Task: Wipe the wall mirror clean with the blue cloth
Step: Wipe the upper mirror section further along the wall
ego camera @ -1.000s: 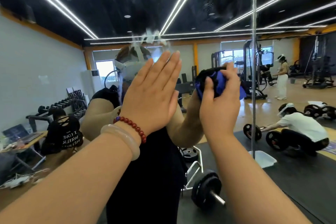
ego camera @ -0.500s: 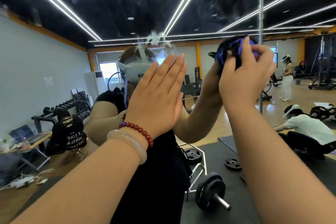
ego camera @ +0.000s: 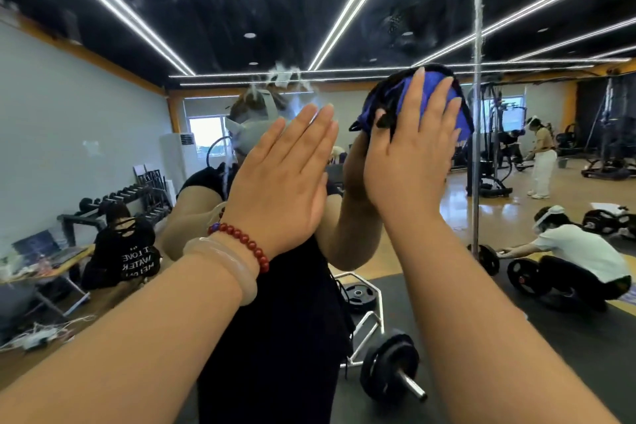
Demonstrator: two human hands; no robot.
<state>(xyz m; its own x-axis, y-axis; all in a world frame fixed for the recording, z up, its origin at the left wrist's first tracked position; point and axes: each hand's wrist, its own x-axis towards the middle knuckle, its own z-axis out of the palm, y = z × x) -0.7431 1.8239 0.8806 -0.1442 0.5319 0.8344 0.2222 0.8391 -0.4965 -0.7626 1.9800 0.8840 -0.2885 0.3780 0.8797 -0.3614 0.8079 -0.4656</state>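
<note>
Faced a mirror [ego camera: 86,120] running past every edge of the view, with an upright seam [ego camera: 476,182] right of centre. Reached up with both forearms from the bottom edge, elbows cut off. Laid the left hand [ego camera: 285,175] flat on the glass at centre, fingers straight and pressed together, tips aimed up and slightly right. Pressed the right hand [ego camera: 409,162] higher, just left of the seam, fingers straight and a little spread over the cloth [ego camera: 401,91]; could not make out the thumb. Pinned the cloth bunched against the glass, mostly hidden under the palm, so could not tell its long axis. Saw only blue folds with dark edging between the fingers and one corner pointing down-left. Saw white smears [ego camera: 285,74] just above the left fingertips. Wore a pale bangle [ego camera: 227,265] and red beads [ego camera: 246,241] on the left wrist.
</note>
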